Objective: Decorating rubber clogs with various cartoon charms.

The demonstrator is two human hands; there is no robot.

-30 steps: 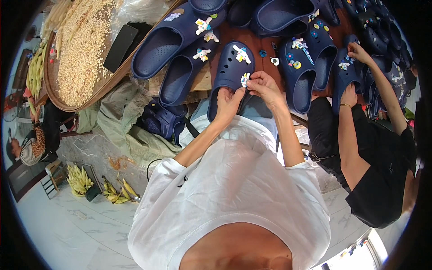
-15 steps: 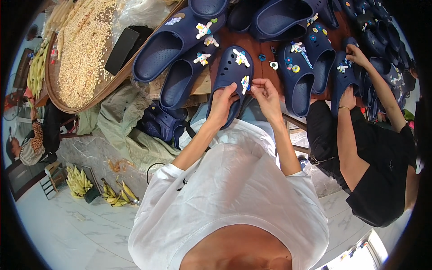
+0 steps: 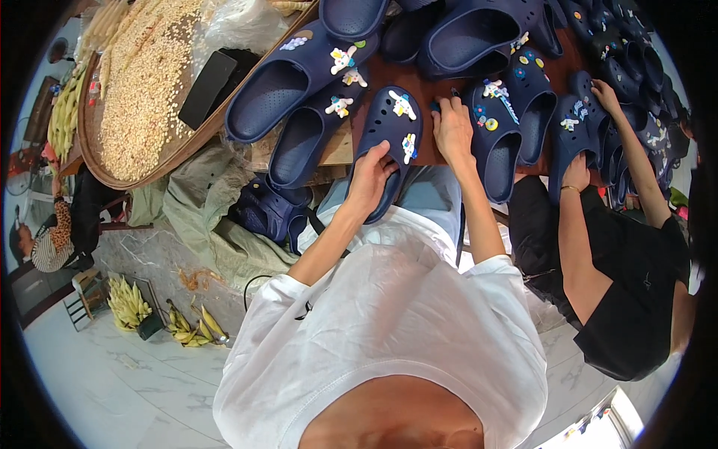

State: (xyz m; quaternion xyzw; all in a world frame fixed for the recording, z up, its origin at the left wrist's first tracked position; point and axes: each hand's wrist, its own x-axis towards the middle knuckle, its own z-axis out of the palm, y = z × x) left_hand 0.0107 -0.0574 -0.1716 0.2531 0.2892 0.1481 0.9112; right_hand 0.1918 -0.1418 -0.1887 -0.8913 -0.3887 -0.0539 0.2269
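My left hand (image 3: 369, 179) grips a navy clog (image 3: 386, 123), thumb on top and fingers inside its opening. Two white cartoon-figure charms, an upper one (image 3: 402, 105) and a lower one (image 3: 408, 148), are fixed in the clog's upper. My right hand (image 3: 453, 135) is on the brown tabletop (image 3: 424, 155) just right of this clog, its fingers bent together among small loose charms. What lies beneath those fingertips is hidden. A decorated navy clog (image 3: 495, 138) stands directly right of that hand.
More navy clogs (image 3: 268, 90) crowd the table's left and back. A large round tray (image 3: 127, 182) of pale kernels holds a black phone (image 3: 209, 90). At right, a co-worker in a black shirt (image 3: 636, 299) handles another clog (image 3: 570, 127). Corn cobs (image 3: 129, 303) stand on the floor.
My right hand has left the lower charm on the clog and moved up and right to the loose charms. My left hand still holds the clog. The co-worker's far hand has shifted slightly right.
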